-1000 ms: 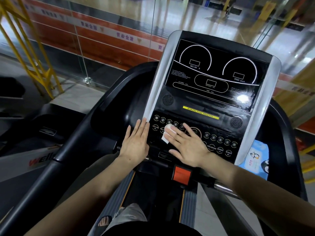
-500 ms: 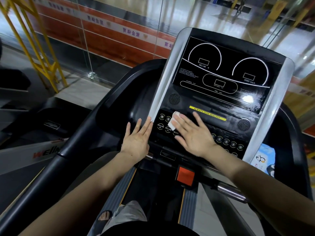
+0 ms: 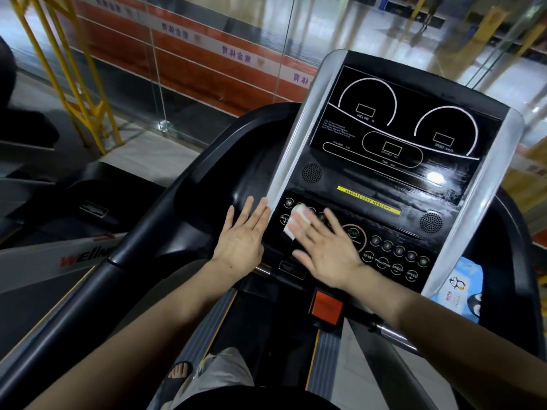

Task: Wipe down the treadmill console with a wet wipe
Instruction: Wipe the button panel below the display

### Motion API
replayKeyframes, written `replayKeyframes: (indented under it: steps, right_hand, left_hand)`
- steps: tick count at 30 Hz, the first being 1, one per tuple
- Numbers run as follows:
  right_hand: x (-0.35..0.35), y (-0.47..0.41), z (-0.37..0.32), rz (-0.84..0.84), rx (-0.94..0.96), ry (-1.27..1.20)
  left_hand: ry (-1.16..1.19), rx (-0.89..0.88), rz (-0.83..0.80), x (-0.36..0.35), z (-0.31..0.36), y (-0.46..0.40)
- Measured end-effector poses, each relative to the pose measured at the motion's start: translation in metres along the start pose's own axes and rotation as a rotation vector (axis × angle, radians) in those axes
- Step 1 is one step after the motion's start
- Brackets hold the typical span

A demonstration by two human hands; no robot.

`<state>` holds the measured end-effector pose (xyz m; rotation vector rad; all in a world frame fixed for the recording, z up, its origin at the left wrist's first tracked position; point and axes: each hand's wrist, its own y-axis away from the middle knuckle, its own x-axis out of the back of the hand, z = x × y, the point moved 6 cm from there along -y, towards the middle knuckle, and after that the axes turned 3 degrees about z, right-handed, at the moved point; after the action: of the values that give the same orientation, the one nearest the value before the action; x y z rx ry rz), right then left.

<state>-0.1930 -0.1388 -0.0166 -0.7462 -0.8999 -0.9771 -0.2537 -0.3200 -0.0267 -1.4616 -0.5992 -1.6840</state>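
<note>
The room was dim. A bright white spot of glare shone on the shiny black treadmill console [image 3: 396, 143]. The glossy grey floor [image 3: 340, 22] outside glowed with light. Straight lines bent near the edges. The moving right hand [image 3: 328, 247] looked blurry.

right hand [image 3: 328, 250] flat on wet wipe [image 3: 296, 221], treadmill console [image 3: 384, 179]

Black treadmill console [image 3: 393, 173], white wet wipe [image 3: 296, 220] pressed flat on left buttons

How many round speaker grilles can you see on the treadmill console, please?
2: one speaker grille sits at the console's left, just above the button row; the other sits at the right, below the yellow strip's end. Neither hand covers any further grille that I can tell.
</note>
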Motion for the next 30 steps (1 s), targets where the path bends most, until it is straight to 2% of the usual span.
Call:
replayKeyframes:
  steps: [2, 4, 7, 9, 12, 15, 20, 26, 30]
  right_hand:
    - [-0.008, 0.006, -0.011, -0.043, 0.112, 0.006]
    - [-0.003, -0.005, 0.0, -0.041, 0.14, 0.021]
    - [0.015, -0.027, 0.031, -0.014, -0.01, 0.039]
    - [0.018, -0.031, 0.027, 0.004, -0.059, 0.024]
    - [0.0, -0.016, -0.018, -0.027, 0.08, 0.002]
    - [-0.001, -0.019, -0.015, -0.04, 0.166, 0.006]
    - [0.021, -0.052, 0.019, 0.003, -0.074, 0.03]
    - [-0.002, -0.029, -0.035, -0.041, 0.123, -0.013]
    - [0.007, -0.045, -0.009, -0.025, 0.054, 0.028]
  left_hand:
    - [-0.019, 0.0, -0.022, -0.001, -0.004, 0.001]
    - [-0.061, -0.009, -0.064, -0.003, -0.006, 0.001]
    - [-0.098, -0.009, -0.08, 0.0, -0.006, -0.001]
    - [-0.105, -0.008, -0.09, 0.003, -0.005, -0.002]
    - [-0.09, -0.014, -0.044, 0.006, -0.007, -0.002]
    - [-0.089, -0.012, 0.026, 0.009, -0.008, -0.002]
    - [-0.107, -0.025, -0.04, 0.0, -0.007, -0.003]
    - [-0.081, -0.003, -0.057, 0.005, -0.013, -0.004]
    - [-0.07, 0.003, -0.075, 0.005, -0.011, -0.004]
